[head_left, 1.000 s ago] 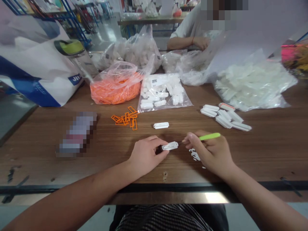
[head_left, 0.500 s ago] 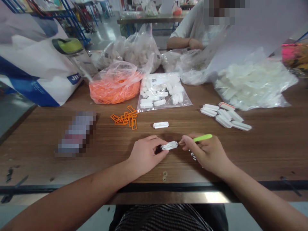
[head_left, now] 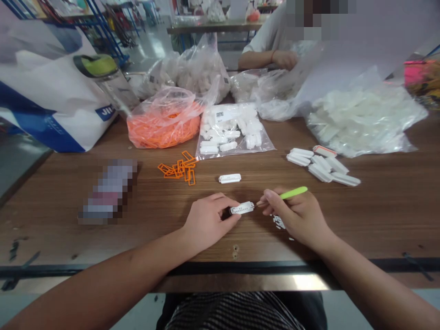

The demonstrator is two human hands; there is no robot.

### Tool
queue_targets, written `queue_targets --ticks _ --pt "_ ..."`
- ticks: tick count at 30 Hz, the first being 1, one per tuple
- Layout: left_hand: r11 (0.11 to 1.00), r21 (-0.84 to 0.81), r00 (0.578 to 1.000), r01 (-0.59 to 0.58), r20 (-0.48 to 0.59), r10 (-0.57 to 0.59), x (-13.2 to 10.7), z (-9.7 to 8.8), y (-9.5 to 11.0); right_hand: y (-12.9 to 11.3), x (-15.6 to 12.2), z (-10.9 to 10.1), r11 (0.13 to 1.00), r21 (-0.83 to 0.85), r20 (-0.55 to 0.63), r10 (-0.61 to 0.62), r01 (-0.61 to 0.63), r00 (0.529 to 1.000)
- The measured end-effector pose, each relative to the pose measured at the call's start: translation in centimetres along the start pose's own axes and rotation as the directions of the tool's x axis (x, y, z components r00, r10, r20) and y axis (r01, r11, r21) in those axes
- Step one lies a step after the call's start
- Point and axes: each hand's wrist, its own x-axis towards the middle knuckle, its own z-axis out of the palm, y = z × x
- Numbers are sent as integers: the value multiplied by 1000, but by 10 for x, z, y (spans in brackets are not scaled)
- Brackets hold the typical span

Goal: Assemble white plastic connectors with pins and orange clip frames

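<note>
Between the thumb and fingers of my left hand [head_left: 209,221] is a small white plastic housing [head_left: 242,208] with dark dots along its face. My right hand [head_left: 298,215] grips a thin tool with a lime-green handle [head_left: 293,192], its dark tip at the right end of the housing. Tiny white pieces [head_left: 279,222] lie on the table beside and partly under my right hand. Another white housing [head_left: 230,178] rests just beyond my left hand.
Loose orange frames [head_left: 178,169] lie left of centre, before a bag of orange frames [head_left: 163,121]. Bagged white parts [head_left: 228,133] stand behind. A pile of white housings [head_left: 321,167] and a large bag [head_left: 360,117] are at right. Opposite, a person's hand [head_left: 285,59] shows.
My right hand has shifted slightly, tilting the green handle up and right; more of the tiny white pieces show. My left hand stays put. The hand opposite has moved a little right.
</note>
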Motion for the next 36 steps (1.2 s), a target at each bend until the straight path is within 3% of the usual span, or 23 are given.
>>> queue_targets --ticks 5,12,23,26,31,36 --pt "1000 5 1000 11 9 -11 0 0 1 1 0 0 1000 -21 29 15 -15 999" --pt "1000 8 1000 5 -8 -5 -1 1 0 1 1 2 998 37 -73 58 -55 996" --pt "1000 -9 1000 -18 17 18 -3 -2 0 10 -7 3 971 -194 -7 -140 136 990" --pt "999 -8 999 -31 30 32 -6 -2 -2 8 -9 1 974 -180 7 -141 140 990" --pt "1000 -16 1000 -10 -1 10 -4 1 -6 2 -11 2 997 -42 -74 -73 70 995" --pt "999 -34 1000 -21 -2 21 -2 3 -5 4 -12 10 996 83 68 -32 27 997"
